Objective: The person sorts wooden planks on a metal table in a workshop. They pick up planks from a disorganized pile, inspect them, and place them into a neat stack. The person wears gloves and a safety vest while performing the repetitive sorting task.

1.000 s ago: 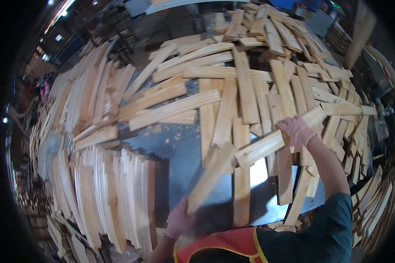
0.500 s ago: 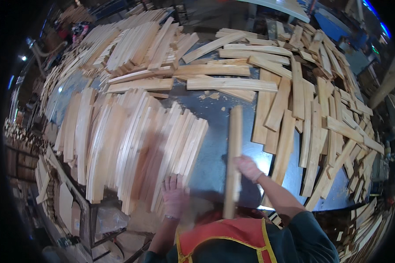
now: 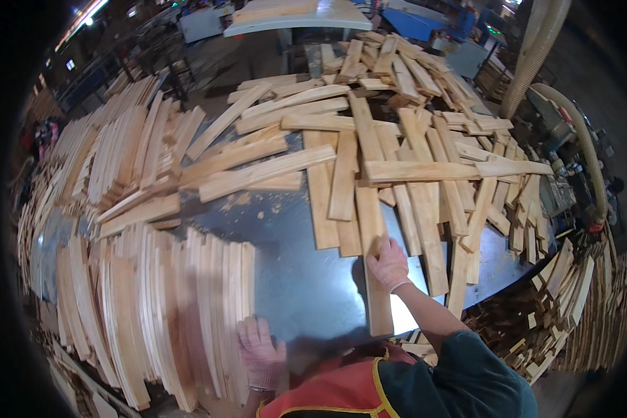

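Note:
A long pale wooden board [image 3: 377, 306] lies flat on the metal table with its near end toward me. My right hand [image 3: 389, 265], in a light knitted glove, is closed over its middle, thumb at the left edge and fingers across the top. On the left, a tight row of boards [image 3: 167, 306] stands on edge, side by side. My left hand [image 3: 261, 354], gloved too, rests with outstretched fingers against the near right end of that row and holds nothing.
Loose boards [image 3: 425, 171] lie crisscrossed in a heap on the right. More boards are stacked at the far left [image 3: 115, 153]. The bluish metal tabletop [image 3: 299, 279] shows between row and heap, with wood chips on it. Offcuts [image 3: 550, 320] lie beyond its right edge.
My view has swung to the right. The board my right hand held between row and heap is no longer in it; that hand now grips a board by the heap. My left hand stays at the row.

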A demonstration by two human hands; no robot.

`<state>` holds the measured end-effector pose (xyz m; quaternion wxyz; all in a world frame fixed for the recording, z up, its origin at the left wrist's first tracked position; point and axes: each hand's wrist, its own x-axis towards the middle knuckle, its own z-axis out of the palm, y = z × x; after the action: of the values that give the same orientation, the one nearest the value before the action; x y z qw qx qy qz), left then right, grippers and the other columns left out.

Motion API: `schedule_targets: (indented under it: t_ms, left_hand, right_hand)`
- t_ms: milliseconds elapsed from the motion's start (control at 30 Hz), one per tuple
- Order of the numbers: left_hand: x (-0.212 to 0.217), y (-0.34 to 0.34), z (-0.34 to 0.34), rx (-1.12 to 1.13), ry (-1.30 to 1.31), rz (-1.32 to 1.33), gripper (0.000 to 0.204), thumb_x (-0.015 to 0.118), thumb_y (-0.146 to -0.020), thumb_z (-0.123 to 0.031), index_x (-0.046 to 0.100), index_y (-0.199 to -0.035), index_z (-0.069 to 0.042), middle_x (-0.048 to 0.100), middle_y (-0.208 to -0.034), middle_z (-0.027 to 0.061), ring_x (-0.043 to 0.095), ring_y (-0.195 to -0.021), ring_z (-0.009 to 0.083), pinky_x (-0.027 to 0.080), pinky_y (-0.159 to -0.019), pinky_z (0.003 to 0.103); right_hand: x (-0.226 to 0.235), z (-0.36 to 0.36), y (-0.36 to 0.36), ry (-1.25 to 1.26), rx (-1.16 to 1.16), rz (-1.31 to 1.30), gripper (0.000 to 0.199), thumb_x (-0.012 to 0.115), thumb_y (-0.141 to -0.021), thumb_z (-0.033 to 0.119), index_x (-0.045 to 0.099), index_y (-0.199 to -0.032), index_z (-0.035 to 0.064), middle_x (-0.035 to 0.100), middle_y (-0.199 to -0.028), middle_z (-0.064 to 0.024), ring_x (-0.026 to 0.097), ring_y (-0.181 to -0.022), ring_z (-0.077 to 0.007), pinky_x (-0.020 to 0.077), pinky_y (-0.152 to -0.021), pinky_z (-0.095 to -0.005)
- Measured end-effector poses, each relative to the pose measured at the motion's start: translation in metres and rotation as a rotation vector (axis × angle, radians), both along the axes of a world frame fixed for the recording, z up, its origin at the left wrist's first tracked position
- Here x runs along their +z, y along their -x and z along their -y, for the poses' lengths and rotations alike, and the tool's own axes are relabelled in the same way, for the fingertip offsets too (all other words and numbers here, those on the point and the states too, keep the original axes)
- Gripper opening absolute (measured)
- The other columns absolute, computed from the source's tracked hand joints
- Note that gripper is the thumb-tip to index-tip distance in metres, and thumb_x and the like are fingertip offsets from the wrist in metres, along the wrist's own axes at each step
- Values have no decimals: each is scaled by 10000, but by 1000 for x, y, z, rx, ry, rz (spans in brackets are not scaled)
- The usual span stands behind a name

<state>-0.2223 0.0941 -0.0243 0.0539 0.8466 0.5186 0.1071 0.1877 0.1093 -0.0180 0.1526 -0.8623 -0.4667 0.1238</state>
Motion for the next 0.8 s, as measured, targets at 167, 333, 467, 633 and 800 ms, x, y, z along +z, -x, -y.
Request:
schedule_targets:
  t_ms: [167,333,467,633,800]
  left_hand:
    - [9,-122,-2,-72,404,14,1061,815,-756,-573,424,-1597,-58,391,-1639,229,367,-1504,437,317,-1211,576]
    - [14,-204,-13,-90,520,-199,1110,773,-789,-660,348,-1643,-92,347,-1666,217,412,-1463,404,385,-1134,530]
    - [2,-211,-31,-51,523,-244,1043,790,-793,-564,361,-1633,-121,465,-1574,184,519,-1357,364,447,-1056,487]
    - [24,-167,-15,88,693,-65,915,745,-809,-337,372,-1612,-103,568,-1470,196,579,-1297,418,462,-1075,514]
    - [12,-67,39,237,472,-36,800,692,-859,-237,407,-1592,-92,503,-1560,186,470,-1450,405,370,-1184,572]
  right_hand:
    - [54,3,-13,453,320,-386,695,646,-922,572,541,-1317,9,668,-1261,-310,652,-1238,-421,516,-1060,-491]
    - [71,-113,-127,68,403,251,732,800,-786,411,574,-1410,102,675,-1293,-189,611,-1300,-367,495,-1041,-492]
    - [54,-154,-231,216,484,533,789,820,-739,365,551,-1455,171,657,-1403,-147,589,-1356,-350,473,-1098,-475]
    - [77,-142,-186,453,512,7,729,809,-697,420,670,-1325,76,694,-1291,-230,660,-1228,-379,534,-1042,-469]
    - [54,-52,-123,220,427,-366,901,827,-721,483,576,-1427,-18,640,-1332,-297,607,-1275,-423,501,-1088,-454]
